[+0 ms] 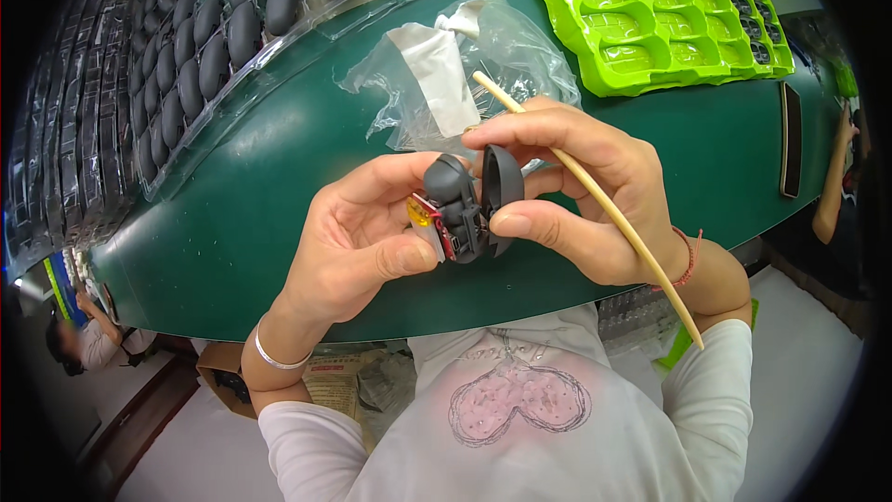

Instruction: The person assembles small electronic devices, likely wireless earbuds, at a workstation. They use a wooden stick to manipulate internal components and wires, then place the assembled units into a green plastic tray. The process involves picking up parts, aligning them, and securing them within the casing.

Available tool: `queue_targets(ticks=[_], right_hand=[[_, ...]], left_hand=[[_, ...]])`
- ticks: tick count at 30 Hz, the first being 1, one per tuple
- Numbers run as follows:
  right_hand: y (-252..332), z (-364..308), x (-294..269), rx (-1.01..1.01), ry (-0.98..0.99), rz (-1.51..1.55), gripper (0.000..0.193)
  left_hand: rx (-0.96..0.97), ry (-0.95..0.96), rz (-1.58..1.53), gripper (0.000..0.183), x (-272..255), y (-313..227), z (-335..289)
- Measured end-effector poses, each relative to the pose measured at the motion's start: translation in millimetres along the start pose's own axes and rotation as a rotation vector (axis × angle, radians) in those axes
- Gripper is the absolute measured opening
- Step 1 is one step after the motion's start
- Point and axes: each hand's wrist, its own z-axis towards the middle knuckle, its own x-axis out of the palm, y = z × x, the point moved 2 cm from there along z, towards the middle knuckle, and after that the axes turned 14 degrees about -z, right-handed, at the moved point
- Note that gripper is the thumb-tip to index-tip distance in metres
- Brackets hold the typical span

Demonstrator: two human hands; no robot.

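Observation:
Between my hands, above the green table, is a small dark grey plastic case, its inner part showing a red circuit board and a yellow piece. My left hand [358,223] is closed on this inner part [452,209]. With thumb and fingers, my right hand [590,191] grips a dark grey rounded shell [503,178], which stands right beside the inner part; whether they are joined I cannot tell. A thin wooden stick [604,200] also rests in my right hand, running between the fingers and past the wrist.
Clear plastic bag [520,46] with a white strip [437,74] lies beyond my hands. A tray of grey cases [214,65] fills the far left; a bright green compartment tray [650,23] stands far right. A dark phone-like slab [790,139] lies at the right edge of the green table [232,223]. Other people sit at both sides.

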Motion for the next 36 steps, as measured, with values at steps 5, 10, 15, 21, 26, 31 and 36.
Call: queue_targets(ticks=[5, 10, 15, 21, 26, 31, 36], right_hand=[[2.5, -0.2, -1.1, -0.07, -0.024, -0.051, 0.042], [-0.4, -0.1, -2.0, -0.119, -0.051, -0.104, 0.043], [-3.4, -0.1, -1.1, -0.153, -0.056, -0.142, 0.042], [-2.0, -1.9, 2.8, -0.177, -0.033, -0.074, 0.041], [-2.0, -2.9, 3.5, -0.151, 0.088, -0.049, 0.04], [-1.6, -6.6, 9.8, -0.02, 0.023, 0.027, 0.03], [-6.0, -8.8, 15.9, 0.02, 0.001, -0.026, 0.031]], left_hand=[[-0.016, 0.133, -0.045, 0.055, -10.5, -1.9, -0.9], [0.016, 0.111, -0.052, 0.051, -6.5, -0.1, -0.8], [0.075, 0.037, 0.048, 0.041, -4.2, -1.5, -2.4], [0.108, 0.088, 0.151, 0.044, -10.3, -1.8, -4.7], [0.182, 0.001, 0.242, 0.055, 15.6, -5.9, -3.1], [0.417, 0.16, 0.881, 0.07, 21.5, -15.9, -1.3], [0.574, 0.2, 1.169, 0.06, 22.7, -12.9, -8.9]])
